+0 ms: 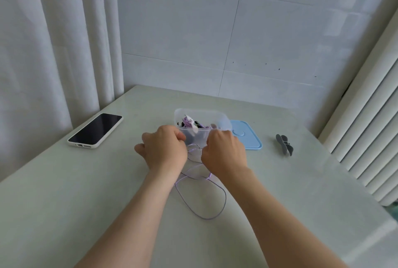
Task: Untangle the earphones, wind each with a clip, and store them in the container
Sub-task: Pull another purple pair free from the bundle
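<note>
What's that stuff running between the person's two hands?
In the head view, a thin purple earphone cable loops across the gap between the left hand and the right hand, both curled on it; more trails onto the table.

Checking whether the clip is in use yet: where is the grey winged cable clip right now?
In the head view, the grey winged plastic clip lies alone on the pale table, to the right of the light blue rectangular lid.

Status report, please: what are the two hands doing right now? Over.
Left hand and right hand pinch the purple earphone cable. Loop trails on table, unwound. Grey clip untouched at right. Open container unobstructed.
</note>
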`<state>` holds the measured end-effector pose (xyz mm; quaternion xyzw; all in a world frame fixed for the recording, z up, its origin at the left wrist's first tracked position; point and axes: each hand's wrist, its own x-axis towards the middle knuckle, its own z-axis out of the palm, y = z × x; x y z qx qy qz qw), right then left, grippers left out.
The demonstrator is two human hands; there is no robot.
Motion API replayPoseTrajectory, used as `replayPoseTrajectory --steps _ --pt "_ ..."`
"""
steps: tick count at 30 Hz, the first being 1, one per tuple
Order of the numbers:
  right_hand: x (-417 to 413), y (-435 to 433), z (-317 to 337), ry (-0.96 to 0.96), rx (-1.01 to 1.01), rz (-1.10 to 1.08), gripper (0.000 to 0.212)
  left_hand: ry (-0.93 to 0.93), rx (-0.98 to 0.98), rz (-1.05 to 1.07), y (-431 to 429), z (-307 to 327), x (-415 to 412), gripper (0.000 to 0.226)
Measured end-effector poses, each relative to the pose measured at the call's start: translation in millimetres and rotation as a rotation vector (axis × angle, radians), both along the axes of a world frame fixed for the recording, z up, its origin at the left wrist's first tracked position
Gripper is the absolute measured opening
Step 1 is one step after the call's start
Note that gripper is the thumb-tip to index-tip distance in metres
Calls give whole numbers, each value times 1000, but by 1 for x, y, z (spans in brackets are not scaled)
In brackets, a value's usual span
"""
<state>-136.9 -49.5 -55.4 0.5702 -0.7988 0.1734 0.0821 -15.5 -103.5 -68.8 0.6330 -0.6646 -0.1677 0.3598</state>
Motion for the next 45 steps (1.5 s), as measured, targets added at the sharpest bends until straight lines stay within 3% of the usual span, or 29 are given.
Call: replayPoseTrajectory --steps 2,5,8,12,14,17,20,24,27,30,32,34,36,39,40,42,45 --pt "-5 8 -7 -60 57 -32 25 -171 73 -72 7 0 -4 28" --pt "-8 8 -17 -246 35 -53 16 -350 115 -130 10 -7 -9 26" --pt "-14 14 -19 -325 47 -26 24 -389 49 -112 10 -9 -9 20" --pt "-32 26 -14 -448 -47 -55 24 -247 -54 -90 8 -7 -11 12" --pt "-38 35 -15 -689 -179 -90 16 -194 -106 -111 9 -6 -11 6" --pt "-41 52 -17 -1127 -376 -111 15 -25 -168 -157 7 -7 -12 17" --pt "-43 63 -8 -1489 -596 -61 13 171 -89 -181 5 -4 -16 26" --pt "-46 71 8 -1761 -768 -87 12 407 7 -147 7 1 -19 36" --pt "-47 74 11 -1611 -686 -129 12 478 11 -178 8 4 -18 44" --pt "-42 74 12 -1420 -597 -105 28 541 88 -256 8 4 -20 45" --pt "-40 74 11 -1275 -432 -58 25 619 155 -309 8 4 -22 44" --pt "-39 74 6 -874 -235 -63 31 626 178 -295 10 6 -22 42" --pt "-40 75 -2 -400 -110 -113 34 514 144 -226 12 8 -19 42" --pt "-36 80 -5 -16 7 -172 35 211 73 -116 16 9 -13 43" --pt "-34 82 -3 64 -7 -176 34 177 64 -114 16 8 -14 44" --pt "-31 85 4 171 -91 -166 29 300 143 -209 19 11 -18 42" --pt "-23 88 14 -43 -162 -46 12 518 248 -353 24 15 -21 38"
